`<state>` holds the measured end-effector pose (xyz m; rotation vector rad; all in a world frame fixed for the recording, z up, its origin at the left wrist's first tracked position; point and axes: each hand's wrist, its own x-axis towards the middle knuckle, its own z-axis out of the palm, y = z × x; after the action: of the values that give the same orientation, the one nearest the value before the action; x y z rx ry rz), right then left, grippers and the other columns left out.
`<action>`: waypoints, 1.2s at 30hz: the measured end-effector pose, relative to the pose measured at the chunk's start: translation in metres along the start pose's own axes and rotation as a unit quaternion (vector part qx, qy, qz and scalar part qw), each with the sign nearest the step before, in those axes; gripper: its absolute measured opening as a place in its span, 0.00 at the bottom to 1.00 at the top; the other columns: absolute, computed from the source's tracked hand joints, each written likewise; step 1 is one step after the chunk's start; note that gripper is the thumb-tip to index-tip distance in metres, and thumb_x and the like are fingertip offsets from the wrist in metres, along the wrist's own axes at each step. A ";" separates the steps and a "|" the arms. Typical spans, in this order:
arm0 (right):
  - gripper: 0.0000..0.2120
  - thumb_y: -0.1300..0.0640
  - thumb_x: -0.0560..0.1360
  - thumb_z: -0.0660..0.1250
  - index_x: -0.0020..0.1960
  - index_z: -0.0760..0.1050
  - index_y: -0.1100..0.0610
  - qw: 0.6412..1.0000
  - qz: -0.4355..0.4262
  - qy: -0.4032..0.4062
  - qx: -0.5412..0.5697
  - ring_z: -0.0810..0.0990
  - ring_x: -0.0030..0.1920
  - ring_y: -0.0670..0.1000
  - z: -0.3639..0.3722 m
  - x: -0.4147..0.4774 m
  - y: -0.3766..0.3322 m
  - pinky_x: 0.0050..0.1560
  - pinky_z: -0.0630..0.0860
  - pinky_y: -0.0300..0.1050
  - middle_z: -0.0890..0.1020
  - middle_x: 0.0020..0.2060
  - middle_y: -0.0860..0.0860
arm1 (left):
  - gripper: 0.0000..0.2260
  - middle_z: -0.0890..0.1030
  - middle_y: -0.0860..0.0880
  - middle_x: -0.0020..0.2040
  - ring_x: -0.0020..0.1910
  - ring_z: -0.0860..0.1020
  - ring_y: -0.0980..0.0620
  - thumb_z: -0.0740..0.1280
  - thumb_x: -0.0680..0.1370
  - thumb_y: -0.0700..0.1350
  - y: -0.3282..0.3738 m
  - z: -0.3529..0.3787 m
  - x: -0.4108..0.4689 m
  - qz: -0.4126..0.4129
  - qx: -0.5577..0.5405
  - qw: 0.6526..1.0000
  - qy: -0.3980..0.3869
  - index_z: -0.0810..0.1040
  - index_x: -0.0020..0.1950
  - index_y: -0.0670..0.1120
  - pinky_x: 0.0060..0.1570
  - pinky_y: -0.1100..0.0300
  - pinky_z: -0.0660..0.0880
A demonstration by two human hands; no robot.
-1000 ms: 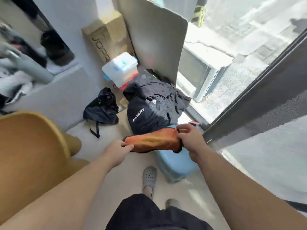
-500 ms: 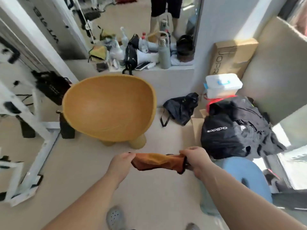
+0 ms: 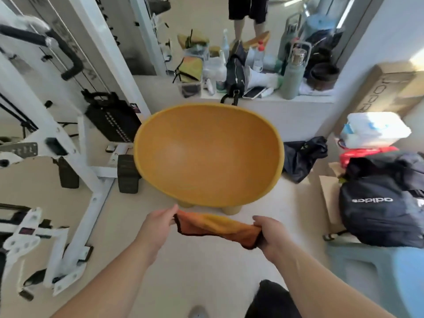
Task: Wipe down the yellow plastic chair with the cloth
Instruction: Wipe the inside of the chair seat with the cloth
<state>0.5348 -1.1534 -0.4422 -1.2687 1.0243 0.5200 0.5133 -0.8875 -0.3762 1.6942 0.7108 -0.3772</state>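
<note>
Yellow plastic chair [image 3: 206, 154] at scene centre on pale floor, bowl-shaped seat facing up toward camera, two stubby legs visible under near rim, any others hidden by the shell. Orange cloth [image 3: 216, 228] just near of chair, not touching it, stretched between both hands above the floor. Left hand [image 3: 158, 226] pinching left end of cloth, fingers closed, thumb on top. Right hand [image 3: 271, 232] gripping right end, fingers curled over bunched fabric, fingertips hidden behind cloth. Dark edge along cloth's near side, weave blurred.

Left of chair: white gym machine frame [image 3: 52, 125] with black weight stack [image 3: 112, 120], cut off at left edge, motion-blurred. Far: low ledge [image 3: 275, 99] cluttered with grey-green bottle [image 3: 292, 74], black pouch [image 3: 235, 72], phone [image 3: 254, 92], smaller items too blurred to name. Mirror behind ledge showing standing legs in dark shorts, cut off at top edge. Right: black bag [image 3: 302, 157] on floor beside chair, white plastic box with blue latch [image 3: 376, 129] on something red, black adidas backpack [image 3: 380, 203], cardboard box [image 3: 390, 88] leaning on wall, lettering only partly legible. Blue stool [image 3: 376, 276] at near right, cut off by frame edge. Grey shoe tip [image 3: 198, 312] and dark shorts at bottom edge, mostly out of frame.
</note>
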 end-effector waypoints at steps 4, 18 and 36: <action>0.12 0.67 0.79 0.61 0.55 0.79 0.56 0.998 -0.059 0.012 -0.009 0.76 0.43 0.58 0.052 0.033 -0.043 0.44 0.74 0.51 0.79 0.45 0.58 | 0.12 0.87 0.54 0.47 0.54 0.82 0.52 0.64 0.82 0.52 0.024 -0.018 0.060 -0.027 0.013 0.999 -0.012 0.84 0.49 0.48 0.65 0.47 0.71; 0.16 0.67 0.79 0.63 0.61 0.80 0.52 0.996 -0.064 0.005 -0.062 0.79 0.51 0.51 0.244 0.176 -0.148 0.40 0.77 0.43 0.80 0.55 0.50 | 0.12 0.84 0.46 0.49 0.49 0.83 0.44 0.67 0.81 0.51 0.065 -0.073 0.292 -0.141 -0.051 0.986 0.077 0.81 0.54 0.43 0.59 0.47 0.78; 0.14 0.60 0.80 0.66 0.57 0.75 0.41 0.858 -0.373 0.278 -0.219 0.79 0.48 0.39 0.245 0.279 -0.138 0.45 0.73 0.31 0.80 0.49 0.32 | 0.11 0.80 0.54 0.53 0.46 0.80 0.50 0.67 0.79 0.41 -0.076 0.058 0.488 -0.054 0.258 0.927 -0.268 0.77 0.58 0.53 0.42 0.61 0.75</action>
<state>0.8639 -1.0166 -0.6149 -2.1667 0.7875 -0.2639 0.8434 -0.8108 -0.7400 1.9117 0.3045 -1.1369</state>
